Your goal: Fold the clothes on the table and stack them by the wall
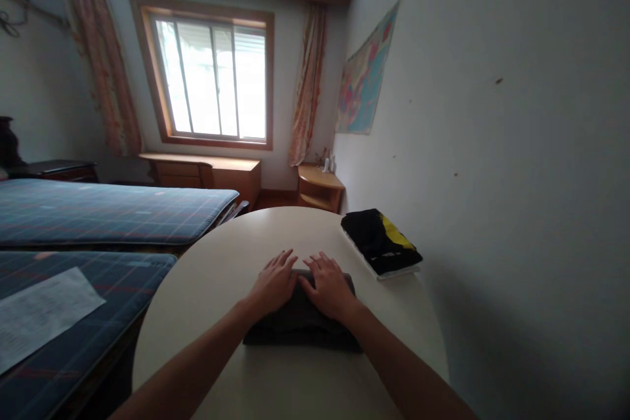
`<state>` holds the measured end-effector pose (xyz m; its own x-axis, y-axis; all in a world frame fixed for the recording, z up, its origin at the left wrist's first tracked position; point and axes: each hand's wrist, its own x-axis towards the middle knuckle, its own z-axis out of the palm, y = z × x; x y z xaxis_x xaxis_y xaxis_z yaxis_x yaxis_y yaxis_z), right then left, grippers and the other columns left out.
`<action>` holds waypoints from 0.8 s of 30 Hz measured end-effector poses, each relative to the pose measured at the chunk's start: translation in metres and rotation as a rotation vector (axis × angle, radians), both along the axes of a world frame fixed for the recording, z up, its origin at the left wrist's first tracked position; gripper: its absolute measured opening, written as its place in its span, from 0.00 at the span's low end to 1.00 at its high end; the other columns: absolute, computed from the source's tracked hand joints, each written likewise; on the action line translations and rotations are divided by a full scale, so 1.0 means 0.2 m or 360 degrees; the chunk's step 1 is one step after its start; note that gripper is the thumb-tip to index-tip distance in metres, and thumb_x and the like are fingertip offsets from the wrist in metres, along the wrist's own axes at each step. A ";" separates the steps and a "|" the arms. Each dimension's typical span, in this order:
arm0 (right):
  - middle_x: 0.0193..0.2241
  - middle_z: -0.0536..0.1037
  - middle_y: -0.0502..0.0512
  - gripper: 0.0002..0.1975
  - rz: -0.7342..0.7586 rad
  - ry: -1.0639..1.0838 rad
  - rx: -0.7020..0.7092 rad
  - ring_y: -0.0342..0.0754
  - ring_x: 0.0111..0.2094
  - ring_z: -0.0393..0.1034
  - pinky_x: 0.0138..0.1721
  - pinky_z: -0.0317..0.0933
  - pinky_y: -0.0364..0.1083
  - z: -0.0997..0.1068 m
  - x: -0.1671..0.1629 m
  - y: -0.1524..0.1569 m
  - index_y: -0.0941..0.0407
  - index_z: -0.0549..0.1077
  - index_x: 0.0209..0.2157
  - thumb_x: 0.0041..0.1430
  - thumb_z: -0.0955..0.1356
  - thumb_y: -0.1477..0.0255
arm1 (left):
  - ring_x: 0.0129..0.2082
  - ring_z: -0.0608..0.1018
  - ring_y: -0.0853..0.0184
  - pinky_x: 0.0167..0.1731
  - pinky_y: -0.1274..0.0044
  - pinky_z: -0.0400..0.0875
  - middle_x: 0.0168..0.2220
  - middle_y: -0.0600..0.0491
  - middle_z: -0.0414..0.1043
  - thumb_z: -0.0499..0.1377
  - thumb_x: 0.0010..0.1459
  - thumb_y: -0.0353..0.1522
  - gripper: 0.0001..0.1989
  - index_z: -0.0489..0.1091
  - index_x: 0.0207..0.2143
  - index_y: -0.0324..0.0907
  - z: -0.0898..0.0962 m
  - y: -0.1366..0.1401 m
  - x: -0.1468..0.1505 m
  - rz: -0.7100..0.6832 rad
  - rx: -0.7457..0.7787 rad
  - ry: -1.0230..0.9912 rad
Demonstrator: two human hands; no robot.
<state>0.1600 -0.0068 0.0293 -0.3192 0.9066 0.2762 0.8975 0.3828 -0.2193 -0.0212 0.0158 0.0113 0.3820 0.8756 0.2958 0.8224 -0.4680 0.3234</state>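
Note:
A dark, folded piece of cloth, perhaps a garment, lies on the round white table in front of me. My left hand rests on its far left part, fingers stretched forward and palm down. Beside it, my right hand lies flat over the far right part, fingers spread and thumb pointing toward the left hand. Both hands touch the cloth from above without gripping it. The parts under my palms are hidden.
A folded black and yellow cloth stack lies at the table's right edge, by the white wall. To the left are plaid mattresses, with a printed sheet of paper on the nearer one. A wooden desk stands beneath the window.

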 end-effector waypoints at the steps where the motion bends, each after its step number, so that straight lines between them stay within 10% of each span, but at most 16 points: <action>1: 0.63 0.64 0.60 0.28 -0.0019 -0.0039 -0.0062 0.59 0.66 0.50 0.65 0.40 0.58 -0.06 -0.01 0.00 0.54 0.65 0.61 0.67 0.57 0.55 | 0.67 0.58 0.55 0.65 0.62 0.51 0.66 0.45 0.56 0.48 0.65 0.34 0.24 0.61 0.62 0.41 -0.06 0.00 0.01 0.0051 -0.0056 0.0079; 6: 0.67 0.57 0.56 0.33 -0.0076 -0.0077 -0.0123 0.62 0.68 0.43 0.65 0.33 0.62 -0.23 0.01 -0.06 0.47 0.55 0.67 0.65 0.55 0.49 | 0.69 0.49 0.49 0.64 0.54 0.45 0.70 0.49 0.48 0.47 0.65 0.44 0.29 0.54 0.67 0.49 -0.23 -0.02 -0.06 0.0209 -0.0172 0.0194; 16: 0.70 0.45 0.61 0.51 -0.0563 -0.0042 -0.0321 0.71 0.69 0.31 0.63 0.33 0.68 -0.22 0.05 -0.09 0.52 0.50 0.69 0.53 0.54 0.34 | 0.67 0.55 0.49 0.64 0.58 0.47 0.67 0.44 0.54 0.46 0.64 0.50 0.34 0.54 0.67 0.43 -0.20 -0.02 -0.07 0.0322 -0.0214 0.0104; 24: 0.69 0.48 0.60 0.48 -0.0213 -0.0111 -0.0119 0.67 0.69 0.34 0.65 0.26 0.66 -0.17 0.05 -0.15 0.49 0.52 0.68 0.53 0.60 0.37 | 0.62 0.64 0.50 0.62 0.61 0.53 0.63 0.40 0.62 0.46 0.66 0.45 0.30 0.60 0.63 0.37 -0.22 0.00 -0.08 0.0449 -0.0123 0.0054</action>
